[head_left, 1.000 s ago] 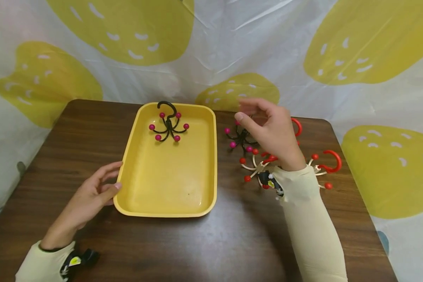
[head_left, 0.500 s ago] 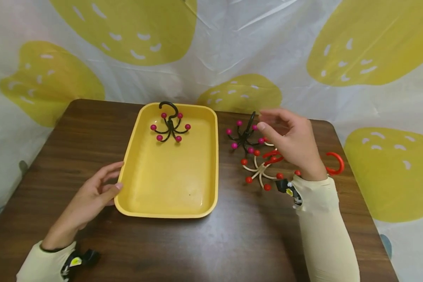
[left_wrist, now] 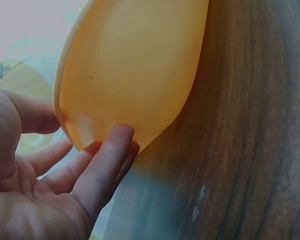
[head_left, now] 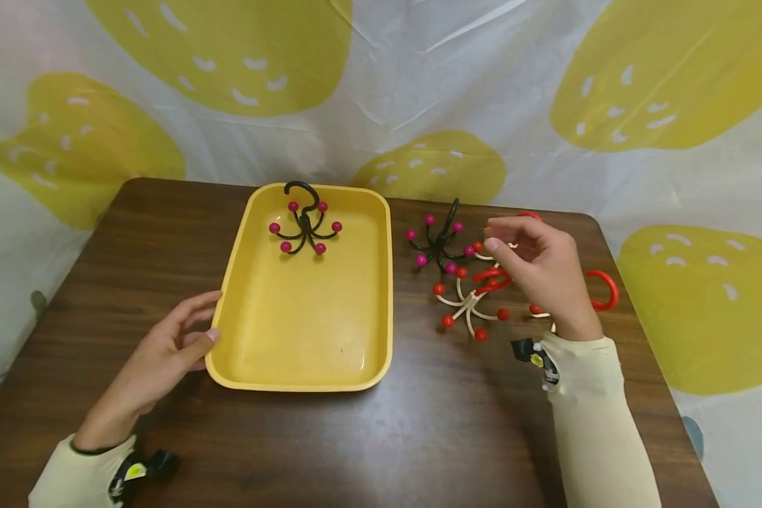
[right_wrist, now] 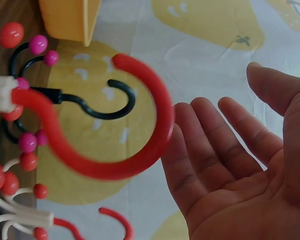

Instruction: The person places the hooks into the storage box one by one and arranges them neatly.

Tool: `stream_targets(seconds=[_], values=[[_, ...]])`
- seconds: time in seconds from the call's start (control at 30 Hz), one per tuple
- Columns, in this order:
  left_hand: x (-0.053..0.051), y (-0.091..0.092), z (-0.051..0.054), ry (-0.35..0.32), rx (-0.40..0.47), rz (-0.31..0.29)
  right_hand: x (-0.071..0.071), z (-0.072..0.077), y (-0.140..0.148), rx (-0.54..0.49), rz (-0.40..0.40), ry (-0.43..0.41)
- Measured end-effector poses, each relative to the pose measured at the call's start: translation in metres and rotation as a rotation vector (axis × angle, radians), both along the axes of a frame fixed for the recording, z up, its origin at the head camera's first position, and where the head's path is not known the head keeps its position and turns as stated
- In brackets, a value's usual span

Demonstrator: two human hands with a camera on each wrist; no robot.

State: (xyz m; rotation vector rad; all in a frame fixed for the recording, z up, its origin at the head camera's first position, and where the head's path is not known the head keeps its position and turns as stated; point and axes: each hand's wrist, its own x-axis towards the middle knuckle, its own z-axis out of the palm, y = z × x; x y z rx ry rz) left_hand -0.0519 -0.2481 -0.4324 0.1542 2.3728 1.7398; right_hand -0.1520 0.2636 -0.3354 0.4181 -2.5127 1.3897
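In the head view my left hand (head_left: 155,360) touches the left wall of the yellow tray (head_left: 305,317) with straight, relaxed fingers; the left wrist view shows its fingertips against the tray's outside. A black hook rack with pink balls (head_left: 305,224) lies in the tray's far end. My right hand (head_left: 549,275) hovers empty above the red-and-white hook racks, partly covering two of them. The nearest white rack with red balls (head_left: 471,303) lies to its left. In the right wrist view a large red hook (right_wrist: 162,115) is beside the fingertips; contact cannot be told.
Another black rack with pink balls (head_left: 440,243) stands on the brown table (head_left: 419,437), right of the tray. A red hook (head_left: 606,291) sticks out right of my right hand. Behind the table hangs a white cloth (head_left: 228,148) with yellow fruit prints.
My right hand has moved right and slightly nearer, away from the black rack on the table, uncovering it. My left hand and the tray have stayed in place.
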Motion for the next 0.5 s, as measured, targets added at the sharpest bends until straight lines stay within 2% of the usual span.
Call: stream_targets(seconds=[0.27,0.5], values=[[-0.002,-0.001,0.0,-0.01,0.003,-0.005,0.009,-0.016,0.016,-0.016,0.015,-0.087],[-0.003,-0.001,0.001,-0.045,0.01,-0.01,0.015,-0.028,0.026,-0.094,0.069,-0.101]])
